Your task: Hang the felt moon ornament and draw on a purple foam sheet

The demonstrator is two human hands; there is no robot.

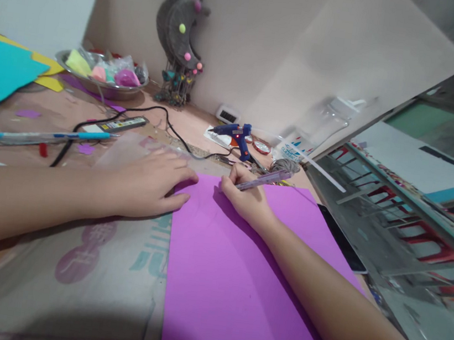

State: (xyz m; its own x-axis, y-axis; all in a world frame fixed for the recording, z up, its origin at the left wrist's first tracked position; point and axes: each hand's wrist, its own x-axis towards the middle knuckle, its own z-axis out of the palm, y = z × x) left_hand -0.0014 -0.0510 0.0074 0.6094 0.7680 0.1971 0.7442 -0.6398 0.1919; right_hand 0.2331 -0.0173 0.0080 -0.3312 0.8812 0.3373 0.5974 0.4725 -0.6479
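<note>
**Pen tip down at the far edge of the purple sheet**

Right hand (248, 198): closed in a writing grip on a pen (263, 180), thumb and fingers wrapped around the lower barrel. Heel of the hand and forearm rest on the purple sheet (229, 282).

Pen: clear barrel with a purplish tint. Long axis runs at a shallow angle, nearly level in the view. Writing end is at the left, hidden in the fingers, near the sheet's far edge; the free end points right and slightly up, away from the hand, toward the coil of twine (284, 165).

Left hand (152, 185): open and flat, palm down, holding nothing. Fingers are spread and pointing right, fingertips just touching the sheet's far left corner; the rest of the hand lies on the printed plastic cover (112, 277).

Purple sheet: flat on the table, directly in front of the person, long side running away from the camera.

Surroundings: blue glue gun (237, 135) standing just beyond the pen, well clear of it. A second pen with a blue cap (47, 137) lies to the left, long axis roughly left-right. A metal bowl (99, 86) of coloured bits sits at the back left.
</note>
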